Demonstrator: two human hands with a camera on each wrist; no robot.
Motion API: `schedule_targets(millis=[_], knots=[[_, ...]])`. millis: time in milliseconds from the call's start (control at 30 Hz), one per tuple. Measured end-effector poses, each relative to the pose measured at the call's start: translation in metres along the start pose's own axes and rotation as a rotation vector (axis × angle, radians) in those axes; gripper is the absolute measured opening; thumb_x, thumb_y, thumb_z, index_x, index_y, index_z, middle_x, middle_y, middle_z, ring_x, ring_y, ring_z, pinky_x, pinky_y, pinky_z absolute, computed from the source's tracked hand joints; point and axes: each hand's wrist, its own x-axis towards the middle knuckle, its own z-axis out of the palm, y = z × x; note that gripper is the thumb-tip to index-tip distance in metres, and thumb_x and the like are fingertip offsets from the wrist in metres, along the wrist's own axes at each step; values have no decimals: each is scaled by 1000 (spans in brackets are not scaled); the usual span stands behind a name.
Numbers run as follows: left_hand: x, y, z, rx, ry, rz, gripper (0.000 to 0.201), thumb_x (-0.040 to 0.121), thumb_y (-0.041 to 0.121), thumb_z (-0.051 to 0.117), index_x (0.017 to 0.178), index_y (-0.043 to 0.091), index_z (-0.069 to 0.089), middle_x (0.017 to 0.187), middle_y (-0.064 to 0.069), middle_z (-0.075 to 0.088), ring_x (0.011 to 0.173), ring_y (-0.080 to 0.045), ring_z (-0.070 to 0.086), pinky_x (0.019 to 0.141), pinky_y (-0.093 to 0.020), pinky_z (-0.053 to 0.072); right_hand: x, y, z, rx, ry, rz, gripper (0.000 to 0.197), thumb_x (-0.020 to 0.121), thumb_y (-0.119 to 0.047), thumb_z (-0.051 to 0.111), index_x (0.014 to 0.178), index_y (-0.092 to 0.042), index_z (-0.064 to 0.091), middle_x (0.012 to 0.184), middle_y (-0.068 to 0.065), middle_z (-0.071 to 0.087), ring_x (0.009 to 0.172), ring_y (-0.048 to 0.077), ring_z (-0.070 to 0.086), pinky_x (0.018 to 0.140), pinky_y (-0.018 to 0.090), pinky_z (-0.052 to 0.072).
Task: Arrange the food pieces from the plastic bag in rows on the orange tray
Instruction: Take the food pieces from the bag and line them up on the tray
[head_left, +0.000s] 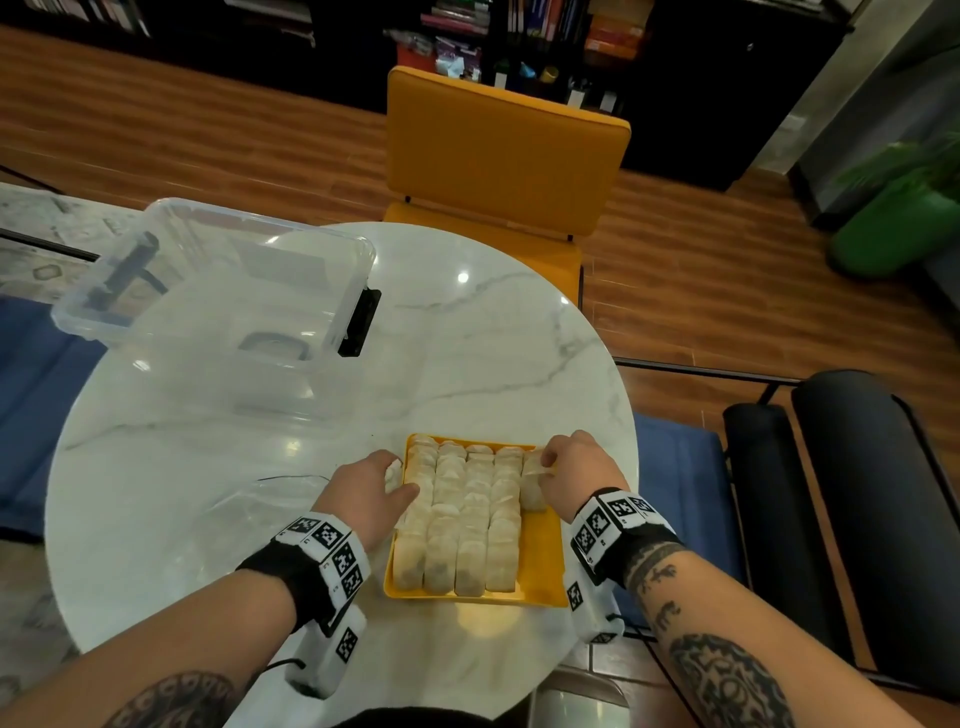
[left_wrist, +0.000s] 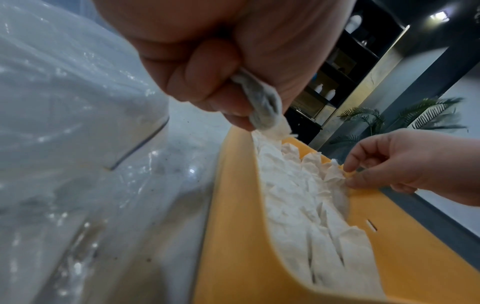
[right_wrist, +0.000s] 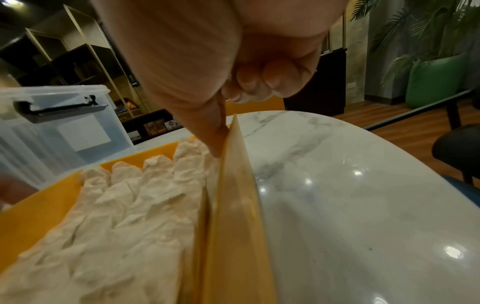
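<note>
The orange tray (head_left: 543, 561) lies at the table's near edge with several tight rows of pale wrapped food pieces (head_left: 467, 514) in it. My left hand (head_left: 400, 478) is at the tray's left rim, its fingers curled round one food piece (left_wrist: 262, 107). My right hand (head_left: 545, 465) is at the tray's far right corner and pinches the top of a piece (head_left: 532, 483) that starts a short row along the right side. The same pinch shows in the left wrist view at the right hand (left_wrist: 348, 176). A clear plastic bag (head_left: 249, 499) lies flat to the left of the tray.
A clear plastic storage box (head_left: 218, 291) with black latches stands at the table's far left. An orange chair (head_left: 498, 156) is behind the round marble table (head_left: 493, 353). Black seats (head_left: 841, 493) stand to the right. The tray's right strip (head_left: 540, 545) is bare orange.
</note>
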Motion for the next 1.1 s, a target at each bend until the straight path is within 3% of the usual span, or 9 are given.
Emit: schedule_targets(millis=[167, 267, 367, 533, 667, 833, 967, 1033, 1100], knots=[[-4, 19, -8, -132, 101, 54, 30, 91, 46, 58, 78, 20, 57, 77, 2, 63, 77, -16, 59, 65, -29, 43, -20, -14, -4, 141, 83, -173, 14, 92, -34, 59, 100, -24, 64, 100, -5, 53, 85, 15, 57, 74, 24, 45], [-10, 38, -8, -274, 122, 99, 32, 92, 46, 58, 74, 20, 55, 72, 3, 61, 71, -14, 57, 60, -28, 38, -43, -34, 0, 373, -13, -283, 20, 87, -49, 65, 92, -30, 65, 89, -11, 63, 81, 6, 60, 71, 17, 45], [-18, 59, -8, -422, 88, 151, 36, 94, 47, 57, 71, 19, 54, 64, 4, 59, 64, -16, 57, 60, -29, 40, -61, -52, 8, 538, -108, -252, 34, 85, -57, 65, 94, -24, 66, 89, -6, 71, 81, 10, 68, 74, 25, 53], [-24, 79, -12, -680, -27, 90, 46, 94, 55, 52, 88, 11, 61, 64, -1, 61, 57, -17, 56, 55, -29, 43, -73, -59, -5, 835, -78, -144, 15, 91, -31, 68, 83, -21, 61, 77, 0, 74, 62, 13, 70, 58, 29, 52], [-30, 83, -11, -961, -253, -61, 50, 92, 57, 54, 102, 9, 64, 74, -6, 60, 57, -15, 52, 43, -24, 36, -78, -56, -13, 938, -39, -97, 13, 92, -27, 67, 84, -18, 61, 76, 1, 73, 61, 14, 70, 56, 29, 53], [-39, 87, -7, -1116, -417, -91, 41, 90, 45, 63, 107, 8, 69, 75, -2, 67, 60, -9, 61, 47, -17, 45, -81, -53, -14, 992, 29, -62, 15, 92, -25, 67, 82, -15, 60, 74, 3, 73, 64, 18, 73, 56, 30, 55], [-37, 78, -7, -1151, -476, -47, 40, 77, 23, 77, 109, 2, 68, 84, -7, 68, 65, -12, 62, 50, -16, 51, -78, -44, -22, 948, 29, -62, 12, 92, -24, 67, 87, -13, 63, 79, 5, 75, 64, 17, 72, 59, 32, 56], [-35, 74, -6, -1131, -452, -72, 32, 80, 12, 77, 108, 3, 65, 81, -7, 65, 64, -14, 63, 50, -17, 51, -72, -33, -27, 851, 56, -98, 12, 93, -25, 66, 89, -14, 64, 79, 3, 73, 64, 14, 71, 63, 34, 59], [-32, 69, -3, -1084, -393, -91, 21, 85, 9, 74, 102, 11, 62, 76, -4, 64, 59, -15, 61, 48, -19, 50, -64, -21, -34, 626, 76, -168, 11, 95, -30, 63, 90, -20, 65, 78, -3, 70, 69, 11, 69, 64, 26, 55]])
